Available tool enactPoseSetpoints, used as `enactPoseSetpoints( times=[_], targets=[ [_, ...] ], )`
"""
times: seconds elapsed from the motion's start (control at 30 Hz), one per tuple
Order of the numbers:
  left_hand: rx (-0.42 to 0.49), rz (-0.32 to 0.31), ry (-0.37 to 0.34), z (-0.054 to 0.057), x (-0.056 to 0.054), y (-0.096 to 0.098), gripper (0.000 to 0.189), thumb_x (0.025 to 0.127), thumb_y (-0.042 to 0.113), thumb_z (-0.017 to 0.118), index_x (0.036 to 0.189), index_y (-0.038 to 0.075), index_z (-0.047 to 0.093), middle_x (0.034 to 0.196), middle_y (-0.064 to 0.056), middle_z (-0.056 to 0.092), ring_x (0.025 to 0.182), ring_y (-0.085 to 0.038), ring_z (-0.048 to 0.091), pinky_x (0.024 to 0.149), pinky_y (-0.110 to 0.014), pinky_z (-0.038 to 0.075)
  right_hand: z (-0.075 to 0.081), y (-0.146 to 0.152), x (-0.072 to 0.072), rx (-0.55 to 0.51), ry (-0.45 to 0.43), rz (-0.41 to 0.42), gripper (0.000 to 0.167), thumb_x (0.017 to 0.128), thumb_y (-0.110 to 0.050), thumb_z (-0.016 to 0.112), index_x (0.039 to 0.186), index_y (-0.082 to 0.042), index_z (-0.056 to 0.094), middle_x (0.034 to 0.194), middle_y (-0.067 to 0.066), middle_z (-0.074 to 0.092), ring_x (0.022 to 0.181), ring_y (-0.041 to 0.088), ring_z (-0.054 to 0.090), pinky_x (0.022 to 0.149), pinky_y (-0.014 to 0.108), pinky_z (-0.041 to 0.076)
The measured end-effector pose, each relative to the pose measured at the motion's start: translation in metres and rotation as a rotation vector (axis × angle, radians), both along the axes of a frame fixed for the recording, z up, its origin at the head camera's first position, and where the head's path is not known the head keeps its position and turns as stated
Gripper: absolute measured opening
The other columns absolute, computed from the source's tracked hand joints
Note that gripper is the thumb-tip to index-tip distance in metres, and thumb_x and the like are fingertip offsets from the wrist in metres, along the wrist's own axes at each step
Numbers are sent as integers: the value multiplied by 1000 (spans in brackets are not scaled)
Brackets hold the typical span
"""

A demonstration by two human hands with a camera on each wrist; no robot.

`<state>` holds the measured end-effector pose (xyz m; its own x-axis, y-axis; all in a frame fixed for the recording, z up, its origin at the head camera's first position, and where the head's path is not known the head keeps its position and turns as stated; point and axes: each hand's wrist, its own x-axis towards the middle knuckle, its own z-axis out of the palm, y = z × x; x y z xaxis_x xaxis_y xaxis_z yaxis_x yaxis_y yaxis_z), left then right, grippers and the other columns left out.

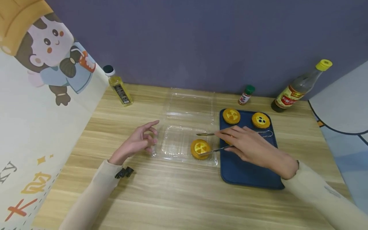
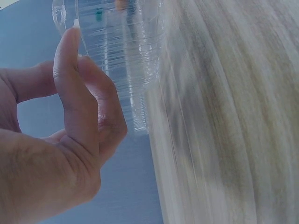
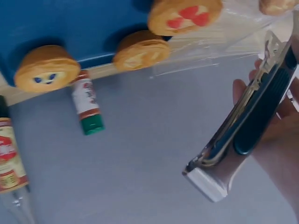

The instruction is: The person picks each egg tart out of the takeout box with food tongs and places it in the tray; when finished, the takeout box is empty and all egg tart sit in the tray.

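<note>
My right hand (image 1: 248,145) grips a pair of metal tongs (image 1: 216,149) with dark grip panels (image 3: 264,109), its two arms spread apart. Their tips are by an egg tart (image 1: 200,145) with yellow fruit pieces, one in front and one behind. This tart sits in the right part of a clear plastic container (image 1: 175,143) whose lid lies folded back. My left hand (image 1: 138,140) is at the container's left edge, fingers loosely bent and holding nothing; whether it touches the plastic, I cannot tell. A red-topped tart (image 3: 187,18) on the tray is mostly hidden under my right hand in the head view.
A blue tray (image 1: 250,172) on the right bears a yellow-topped tart (image 1: 231,116) and a blueberry tart (image 1: 260,120). Along the back stand an oil bottle (image 1: 120,91), a green-capped shaker (image 1: 246,95) and a yellow-capped sauce bottle (image 1: 293,92), before a blue wall.
</note>
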<state>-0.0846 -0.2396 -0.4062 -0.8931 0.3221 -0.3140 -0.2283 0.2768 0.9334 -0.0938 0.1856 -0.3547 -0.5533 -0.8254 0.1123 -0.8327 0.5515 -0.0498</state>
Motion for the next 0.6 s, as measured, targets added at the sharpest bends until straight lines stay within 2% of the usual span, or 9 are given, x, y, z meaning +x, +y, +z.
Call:
enactPoseSetpoints(
  times=[0.2,0.37,0.6],
  targets=[
    [-2,6,-4,0,0,2,88,90,-14,58,167,11,22,134,-23,45,86,-21,62,66,-34,67,-3,-15,0,38,-16,27,57,95,-27,77,148,-17,59,136,2,68,119,22,63,92,46,62],
    [-4,4,-3,2,1,2,88,91,-14,57,167,12,22,136,-26,45,89,-26,63,66,-35,68,-9,-23,-6,2,9,25,54,94,-27,78,145,-15,62,131,3,71,110,21,64,83,38,61],
    [-13,1,-3,3,0,2,87,91,-13,58,167,12,23,136,-26,46,88,-26,63,65,-34,67,-19,-33,-16,-52,20,2,54,96,-26,75,146,-12,60,132,6,70,110,23,63,81,38,61]
  ],
)
